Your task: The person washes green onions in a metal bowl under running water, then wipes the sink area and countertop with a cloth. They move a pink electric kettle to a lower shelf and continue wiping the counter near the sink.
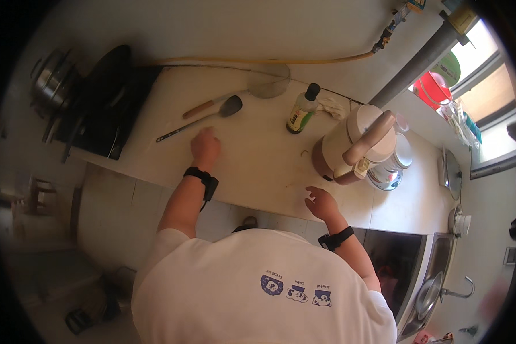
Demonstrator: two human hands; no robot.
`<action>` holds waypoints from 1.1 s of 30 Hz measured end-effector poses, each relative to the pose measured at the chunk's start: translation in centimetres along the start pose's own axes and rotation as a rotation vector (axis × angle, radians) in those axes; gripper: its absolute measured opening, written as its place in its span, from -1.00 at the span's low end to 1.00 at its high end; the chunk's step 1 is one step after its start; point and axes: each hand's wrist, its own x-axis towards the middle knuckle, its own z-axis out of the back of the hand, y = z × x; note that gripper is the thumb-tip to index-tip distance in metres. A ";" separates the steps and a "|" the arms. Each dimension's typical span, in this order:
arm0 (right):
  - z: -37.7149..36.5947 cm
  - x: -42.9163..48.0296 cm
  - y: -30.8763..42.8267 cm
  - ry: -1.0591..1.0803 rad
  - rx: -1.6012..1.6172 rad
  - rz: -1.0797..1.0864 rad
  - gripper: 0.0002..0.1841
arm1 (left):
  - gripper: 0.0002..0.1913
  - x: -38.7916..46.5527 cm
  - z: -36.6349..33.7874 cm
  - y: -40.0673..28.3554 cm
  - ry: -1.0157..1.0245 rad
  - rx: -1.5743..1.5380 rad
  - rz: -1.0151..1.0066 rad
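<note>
My left hand (205, 146) is over the pale countertop (258, 167), just in front of a dark ladle-like utensil (230, 107) with a slim handle. It is blurred, and its finger positions are unclear. Behind that utensil lies a mesh strainer (270, 81) with a wooden-ended handle. My right hand (322, 204) hovers by the counter's front edge, holding nothing, thumb and fingers apart. Nearest to it stands a cream-and-brown jug-shaped appliance (339, 142) with a large handle on top. A black-capped bottle (302, 109) with a printed label stands further back.
A black gas stove (133, 99) at left carries a steel steamer pot (53, 81) and a dark wok (112, 64). Stacked bowls (397, 152) sit behind the appliance, near a crumpled white cloth (333, 107). A yellow gas hose (262, 61) follows the wall. The sink (438, 258) is at right.
</note>
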 end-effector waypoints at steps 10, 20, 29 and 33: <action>-0.7 3.3 -1.7 -0.291 0.148 -0.105 -0.51 | -0.72 2.8 -4.0 -3.9 0.168 -0.319 -0.070; -0.8 4.0 -0.7 -0.460 0.138 -0.146 -0.31 | -0.48 0.7 -8.2 -18.2 0.447 -0.536 -0.549; -1.0 4.0 -1.7 -0.467 0.147 -0.161 -0.31 | -0.33 3.5 -9.8 -20.6 0.359 -0.314 -0.460; -1.4 4.7 -2.2 -0.418 0.452 -0.189 -0.38 | -0.35 3.6 -11.6 -22.2 0.439 -0.409 -0.500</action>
